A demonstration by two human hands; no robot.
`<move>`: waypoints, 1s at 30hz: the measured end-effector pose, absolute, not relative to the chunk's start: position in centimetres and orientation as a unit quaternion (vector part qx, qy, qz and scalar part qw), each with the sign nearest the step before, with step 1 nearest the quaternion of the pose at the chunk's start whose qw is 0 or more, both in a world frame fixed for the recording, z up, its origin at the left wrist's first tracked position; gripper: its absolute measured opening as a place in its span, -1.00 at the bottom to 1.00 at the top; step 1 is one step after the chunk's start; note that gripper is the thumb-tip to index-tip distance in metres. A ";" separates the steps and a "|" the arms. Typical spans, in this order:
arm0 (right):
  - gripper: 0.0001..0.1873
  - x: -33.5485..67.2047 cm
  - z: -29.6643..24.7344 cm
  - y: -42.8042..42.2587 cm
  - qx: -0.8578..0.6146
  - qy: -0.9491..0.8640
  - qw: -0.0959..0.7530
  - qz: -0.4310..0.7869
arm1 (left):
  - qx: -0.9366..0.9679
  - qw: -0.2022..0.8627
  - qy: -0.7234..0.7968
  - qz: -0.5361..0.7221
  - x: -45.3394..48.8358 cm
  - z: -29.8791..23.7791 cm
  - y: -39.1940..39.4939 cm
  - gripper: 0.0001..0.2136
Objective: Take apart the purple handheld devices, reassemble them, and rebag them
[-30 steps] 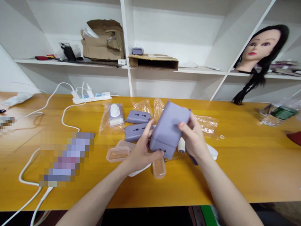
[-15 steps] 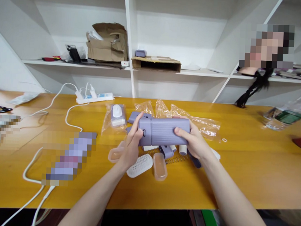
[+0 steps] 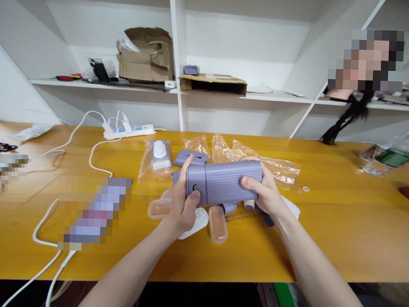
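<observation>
I hold a ribbed lavender plastic case (image 3: 223, 182) sideways above the yellow table (image 3: 339, 230), one hand at each end. My left hand (image 3: 182, 199) wraps the left end, thumb by a small dark button. My right hand (image 3: 265, 189) grips the right end. Under the case lie a white brush head (image 3: 197, 220), a translucent pink cap (image 3: 217, 223), a second pink cap (image 3: 157, 208), a metal spring (image 3: 239, 215) and small lavender parts (image 3: 190, 156).
A bagged white attachment (image 3: 158, 155) and crumpled clear bags (image 3: 278, 167) lie behind the case. A white power strip (image 3: 129, 130) with cables sits at back left. Shelves behind hold cardboard boxes (image 3: 145, 57). Clear packaging with a green item (image 3: 388, 157) lies far right.
The case went from standing on end to lying sideways between my hands, then dropped slightly and tilted. My left thumb slid onto its left end near the button.
</observation>
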State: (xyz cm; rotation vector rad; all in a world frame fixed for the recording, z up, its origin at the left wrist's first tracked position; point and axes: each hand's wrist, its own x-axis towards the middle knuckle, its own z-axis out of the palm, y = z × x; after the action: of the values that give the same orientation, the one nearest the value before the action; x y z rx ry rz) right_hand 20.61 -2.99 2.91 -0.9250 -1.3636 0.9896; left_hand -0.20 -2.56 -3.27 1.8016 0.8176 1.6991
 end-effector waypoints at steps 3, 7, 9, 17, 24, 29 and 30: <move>-0.53 20.1 2.7 -3.2 -0.394 -0.574 0.582 0.420 | 0.687 0.200 0.295 0.634 -0.1 -2.9 -2.8 -0.42; -0.56 19.8 2.6 -3.3 -0.402 -0.565 0.585 0.421 | 0.708 0.168 0.310 0.611 0.0 -2.1 -3.2 -0.29; -0.56 19.9 2.6 -3.3 -0.408 -0.564 0.583 0.419 | 0.712 0.165 0.321 0.602 0.1 -1.8 -3.3 -0.26; -0.60 19.9 2.7 -3.3 -0.412 -0.586 0.568 0.406 | 0.700 0.185 0.330 0.606 0.5 -2.1 -3.5 -0.27; -0.56 20.3 2.2 -1.8 -0.420 -0.548 0.593 0.415 | 0.706 0.299 0.344 0.543 -0.5 -0.8 -2.5 -0.41; -0.58 22.0 3.0 -1.0 -0.443 -0.583 0.573 0.368 | 0.695 0.370 0.358 0.501 -1.0 -0.4 -1.7 -0.44; -0.57 22.2 3.1 -1.0 -0.444 -0.584 0.569 0.371 | 0.686 0.390 0.361 0.497 -1.0 -0.4 -1.7 -0.43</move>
State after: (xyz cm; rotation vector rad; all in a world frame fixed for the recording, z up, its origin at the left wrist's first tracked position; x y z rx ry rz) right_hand 22.22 -1.03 3.12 -1.0435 -1.3715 0.8701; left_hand -1.01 -1.71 -0.40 1.7446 0.9166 1.2642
